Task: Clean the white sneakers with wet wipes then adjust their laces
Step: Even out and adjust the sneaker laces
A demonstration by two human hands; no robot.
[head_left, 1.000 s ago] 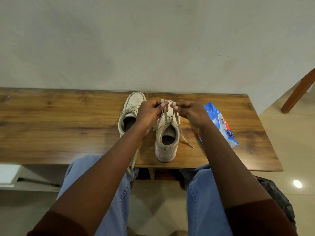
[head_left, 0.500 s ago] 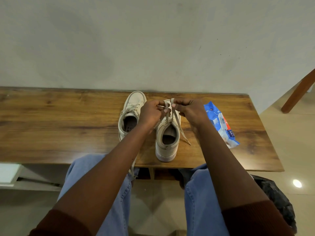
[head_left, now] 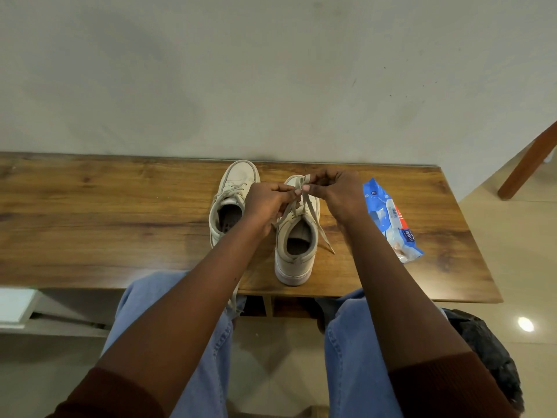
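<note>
Two knees in blue jeans nearest, tucked under the near edge of the wooden table. Just beyond that edge, upright and heel toward the viewer, the right-hand white sneaker, collar open. Soft, light and limp, its flat lace: no stiffness to push with, so best pinched close to the eyelets or the crossing rather than at the dangling tip, and drawn evenly on both sides to avoid tipping so light a shoe. One loose end trailing down the shoe's right side onto the wood. Over the far half of that sneaker, both hands close together, fingertips almost meeting: left hand curled, pinching a strand between thumb and fingertip; right hand likewise curled, pinching a small loop of lace above the toe. Probably mid-bow, judging by that loop. Left of the hands, partly hidden behind the left wrist, the other white sneaker, laced, one end hanging off the near table edge. Right of the hands and apart from them, a blue wet wipes pack lying flat. Farthest, a plain pale wall.
</note>
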